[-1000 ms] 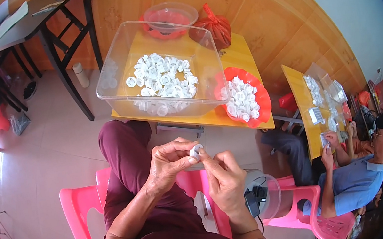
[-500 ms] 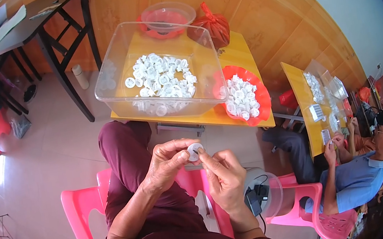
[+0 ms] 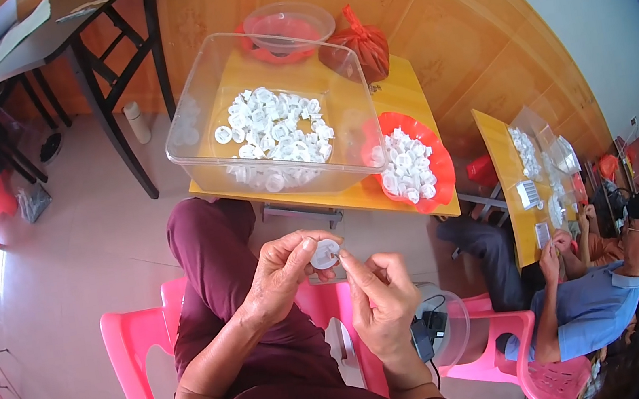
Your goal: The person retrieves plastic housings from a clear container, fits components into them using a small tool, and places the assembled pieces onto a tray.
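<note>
1. The left hand (image 3: 285, 274), bare, has its thumb and fingers clamped on a white disc-shaped plastic piece (image 3: 324, 254), gripping it at the left edge.
2. The disc-shaped piece is in front of the body, above the lap, its round, pale face turned upward; a small brownish detail near its right edge is too small to identify.
3. The right hand (image 3: 383, 297), also bare, has its index fingertip at the right edge of the piece, the other fingers curled; whether thumb and finger are pinched together cannot be told.
4. Beyond the hands, a yellow wood-topped counter (image 3: 410, 97) bears a deep, rectangular bin of clear, rigid plastic (image 3: 357, 145) with rounded corners and a rolled rim. Inside lies a loose heap of small white plastic parts (image 3: 273, 128), some round, some angular.
5. Just right of the bin, a glossy red dish with a scalloped rim (image 3: 443, 184) holds a second heap of white pieces (image 3: 408, 167).
6. Toward the wall stand a shallow, round, clear plastic bowl (image 3: 288, 24) and a knotted bag of thin, wrinkled red plastic (image 3: 366, 52).
7. Below, smooth maroon fabric trousers (image 3: 207, 240) adjoin a glossy pink moulded-plastic chair (image 3: 124, 349).
</note>
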A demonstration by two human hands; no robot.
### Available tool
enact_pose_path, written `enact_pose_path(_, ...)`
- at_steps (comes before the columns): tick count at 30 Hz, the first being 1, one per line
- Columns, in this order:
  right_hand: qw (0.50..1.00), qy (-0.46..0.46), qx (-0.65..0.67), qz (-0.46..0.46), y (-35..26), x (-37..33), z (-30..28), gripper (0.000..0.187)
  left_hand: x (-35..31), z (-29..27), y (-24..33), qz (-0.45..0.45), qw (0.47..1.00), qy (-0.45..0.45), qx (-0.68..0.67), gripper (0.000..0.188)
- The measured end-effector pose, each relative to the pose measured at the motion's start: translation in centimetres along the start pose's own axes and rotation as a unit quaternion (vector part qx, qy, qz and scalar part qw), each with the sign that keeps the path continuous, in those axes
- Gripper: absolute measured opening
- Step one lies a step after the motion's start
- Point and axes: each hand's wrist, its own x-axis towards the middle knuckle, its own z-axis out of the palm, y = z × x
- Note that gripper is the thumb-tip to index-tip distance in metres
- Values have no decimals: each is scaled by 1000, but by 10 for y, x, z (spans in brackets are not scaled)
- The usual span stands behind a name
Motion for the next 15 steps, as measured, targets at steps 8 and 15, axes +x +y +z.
enact_pose_path(8, 999, -4, -21, 24, 0, -3, 8, 45, -1, 8, -1, 60, 991, 41, 111, 24)
enact_pose_path(15, 999, 0, -35, 38, -6, -3, 17, 42, 2, 9, -10, 84, 980, 85, 162, 22)
